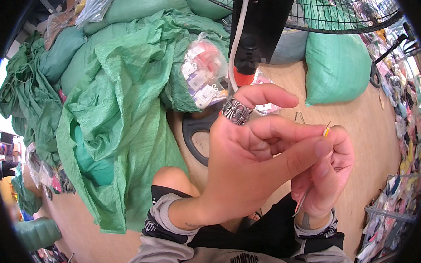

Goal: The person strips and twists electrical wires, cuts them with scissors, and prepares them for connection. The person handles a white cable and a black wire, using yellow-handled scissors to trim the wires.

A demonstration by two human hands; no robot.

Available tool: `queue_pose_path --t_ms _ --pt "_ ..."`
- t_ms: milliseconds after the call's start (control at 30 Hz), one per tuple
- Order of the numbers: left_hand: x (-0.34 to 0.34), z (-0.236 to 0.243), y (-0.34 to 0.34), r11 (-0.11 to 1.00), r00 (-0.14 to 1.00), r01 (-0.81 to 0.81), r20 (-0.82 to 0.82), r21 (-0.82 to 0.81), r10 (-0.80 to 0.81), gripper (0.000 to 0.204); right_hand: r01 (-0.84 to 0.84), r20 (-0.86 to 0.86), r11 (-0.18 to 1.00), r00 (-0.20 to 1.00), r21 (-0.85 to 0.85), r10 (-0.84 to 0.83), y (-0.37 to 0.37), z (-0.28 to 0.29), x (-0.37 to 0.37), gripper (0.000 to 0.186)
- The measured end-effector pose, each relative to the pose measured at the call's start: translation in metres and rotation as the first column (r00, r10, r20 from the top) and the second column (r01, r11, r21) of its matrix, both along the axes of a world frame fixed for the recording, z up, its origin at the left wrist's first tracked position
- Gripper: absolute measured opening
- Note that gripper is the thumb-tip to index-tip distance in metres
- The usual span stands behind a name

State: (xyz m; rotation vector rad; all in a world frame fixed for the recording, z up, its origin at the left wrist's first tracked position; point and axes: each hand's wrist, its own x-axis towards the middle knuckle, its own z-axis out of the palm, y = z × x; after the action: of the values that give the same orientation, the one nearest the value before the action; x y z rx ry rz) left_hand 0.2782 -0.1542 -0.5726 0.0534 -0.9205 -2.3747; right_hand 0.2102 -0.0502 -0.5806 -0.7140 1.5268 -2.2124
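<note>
My left hand [249,153], with a wide silver ring on one finger, reaches across the middle of the view. Its thumb and a finger are pinched together at a thin wire [326,131] with a yellow covering and a bare pointed end. My right hand [325,178] meets it from the right, fingers curled closed around the same spot. From below the right palm a thin grey strand [300,204] with a reddish part sticks out. Most of the wire's length is hidden by the fingers, and I cannot tell whether both ends belong together.
A black fan stand [262,24] with a white cord [236,39] rises ahead, beneath a wire fan cage [343,27]. Its dark ring base [192,137] sits on the wooden floor [372,137]. Green woven sacks [123,102] pile up at left; another stuffed sack [335,68] stands right.
</note>
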Motion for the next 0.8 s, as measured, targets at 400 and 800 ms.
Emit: queue_pose_path --t_ms 400,800 --pt "0.002 0.006 -0.004 0.994 0.996 0.078 -0.036 -0.074 -0.081 0.05 0.012 -0.033 0.997 0.999 -0.076 -0.015 -0.003 0.006 0.004 0.034" --pt "-0.003 0.009 -0.006 0.979 0.997 0.032 -0.06 -0.199 -0.044 0.022 0.107 -0.319 0.994 0.942 -0.005 -0.103 0.004 0.013 -0.013 0.033"
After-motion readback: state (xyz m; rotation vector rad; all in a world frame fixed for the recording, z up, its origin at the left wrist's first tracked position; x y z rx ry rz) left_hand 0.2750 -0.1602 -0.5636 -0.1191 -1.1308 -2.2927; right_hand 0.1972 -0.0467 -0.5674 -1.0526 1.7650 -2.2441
